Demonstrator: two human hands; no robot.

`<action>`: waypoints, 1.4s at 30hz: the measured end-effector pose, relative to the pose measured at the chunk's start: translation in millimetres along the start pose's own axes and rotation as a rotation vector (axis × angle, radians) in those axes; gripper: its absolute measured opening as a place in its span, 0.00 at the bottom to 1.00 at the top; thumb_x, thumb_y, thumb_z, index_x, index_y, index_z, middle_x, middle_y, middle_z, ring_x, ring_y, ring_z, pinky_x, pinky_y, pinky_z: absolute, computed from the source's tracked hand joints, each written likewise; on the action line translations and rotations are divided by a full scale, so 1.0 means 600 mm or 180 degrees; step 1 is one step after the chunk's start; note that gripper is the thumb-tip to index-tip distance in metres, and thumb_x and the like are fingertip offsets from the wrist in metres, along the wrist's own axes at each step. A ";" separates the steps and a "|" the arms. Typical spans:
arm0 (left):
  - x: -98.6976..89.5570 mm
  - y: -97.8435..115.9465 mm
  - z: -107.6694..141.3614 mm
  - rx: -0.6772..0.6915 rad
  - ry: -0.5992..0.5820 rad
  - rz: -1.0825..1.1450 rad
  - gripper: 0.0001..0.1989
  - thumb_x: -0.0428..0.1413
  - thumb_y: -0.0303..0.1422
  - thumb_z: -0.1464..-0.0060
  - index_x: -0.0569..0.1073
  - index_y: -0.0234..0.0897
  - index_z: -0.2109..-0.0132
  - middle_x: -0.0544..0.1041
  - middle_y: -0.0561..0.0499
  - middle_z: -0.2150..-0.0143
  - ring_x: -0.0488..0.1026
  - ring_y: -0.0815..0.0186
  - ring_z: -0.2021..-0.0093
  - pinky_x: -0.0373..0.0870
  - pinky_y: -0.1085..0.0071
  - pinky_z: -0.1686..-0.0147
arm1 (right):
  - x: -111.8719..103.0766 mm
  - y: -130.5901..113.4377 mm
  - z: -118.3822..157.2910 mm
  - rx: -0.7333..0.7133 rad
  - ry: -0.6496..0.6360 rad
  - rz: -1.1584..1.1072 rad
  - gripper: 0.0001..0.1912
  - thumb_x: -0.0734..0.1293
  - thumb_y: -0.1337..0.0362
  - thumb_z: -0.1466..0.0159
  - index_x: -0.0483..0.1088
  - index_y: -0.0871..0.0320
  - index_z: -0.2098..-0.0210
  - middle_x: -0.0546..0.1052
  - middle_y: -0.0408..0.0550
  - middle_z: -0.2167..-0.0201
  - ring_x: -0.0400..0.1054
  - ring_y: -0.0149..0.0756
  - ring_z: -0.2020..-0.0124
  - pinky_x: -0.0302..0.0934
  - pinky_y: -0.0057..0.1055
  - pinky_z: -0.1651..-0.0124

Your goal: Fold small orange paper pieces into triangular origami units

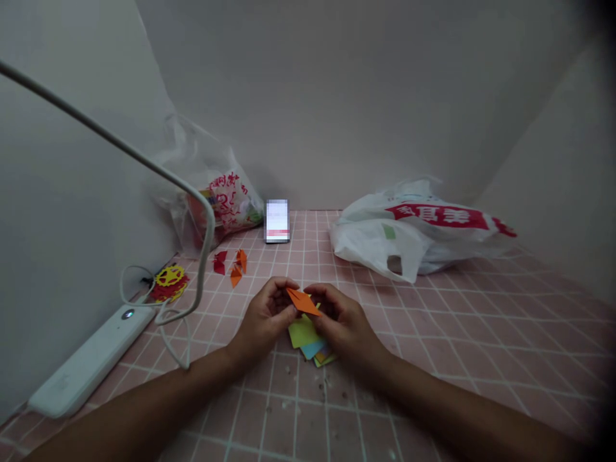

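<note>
Between my two hands is a folded piece of orange paper [304, 302], diamond-shaped with pointed ends. My left hand [272, 308] pinches its left end between thumb and fingers. At the opposite end, my right hand [341, 317] grips it the same way. Below the folded paper lies a loose pile of coloured paper sheets [302, 333], yellow, blue and orange, partly covered by my right hand. Beyond my left hand sit a red folded paper piece [220, 262] and a few orange folded paper pieces [235, 276].
A phone with a lit screen [277, 221] leans at the back. Plastic bags stand at back left [226, 199] and back right [385, 234]. On the left are a white power strip [91, 359], yellow and red cut-outs [169, 282] and a cable [144, 168] arching across the view.
</note>
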State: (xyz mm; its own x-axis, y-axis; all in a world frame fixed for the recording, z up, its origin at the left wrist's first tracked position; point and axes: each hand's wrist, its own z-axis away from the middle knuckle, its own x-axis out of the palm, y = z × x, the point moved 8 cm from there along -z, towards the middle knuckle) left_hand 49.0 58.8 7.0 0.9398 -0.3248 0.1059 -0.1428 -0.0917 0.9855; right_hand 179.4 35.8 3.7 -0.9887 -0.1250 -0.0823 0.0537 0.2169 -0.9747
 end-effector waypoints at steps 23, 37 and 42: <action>-0.006 0.017 0.009 0.0569 0.0025 -0.1018 0.11 0.56 0.24 0.47 0.71 0.39 0.57 0.73 0.51 0.61 0.72 0.66 0.62 0.69 0.71 0.60 | -0.009 -0.050 0.013 -0.1009 0.0298 0.1080 0.04 0.66 0.70 0.37 0.68 0.56 0.62 0.72 0.46 0.67 0.65 0.33 0.70 0.61 0.30 0.68; 0.013 0.041 0.018 0.0964 -0.0248 -0.1616 0.20 0.53 0.18 0.50 0.70 0.40 0.51 0.75 0.50 0.56 0.73 0.66 0.58 0.70 0.71 0.59 | -0.003 -0.057 0.007 -0.0988 0.0069 0.1010 0.06 0.67 0.69 0.39 0.64 0.56 0.66 0.68 0.44 0.69 0.62 0.35 0.67 0.56 0.31 0.65; 0.012 0.040 0.017 0.1009 -0.0302 -0.1744 0.18 0.53 0.20 0.48 0.69 0.39 0.51 0.75 0.49 0.55 0.74 0.66 0.58 0.71 0.71 0.59 | -0.001 -0.057 0.007 -0.1071 -0.0009 0.1027 0.06 0.66 0.69 0.37 0.63 0.56 0.68 0.66 0.44 0.70 0.62 0.35 0.68 0.56 0.31 0.65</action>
State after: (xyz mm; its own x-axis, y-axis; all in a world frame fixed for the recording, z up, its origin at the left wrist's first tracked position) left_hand 49.0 45.0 30.1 0.8731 -0.2324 -0.4286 0.2521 -0.5372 0.8049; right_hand 178.8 24.2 36.4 -0.9285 -0.0020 -0.3713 0.3098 0.5470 -0.7777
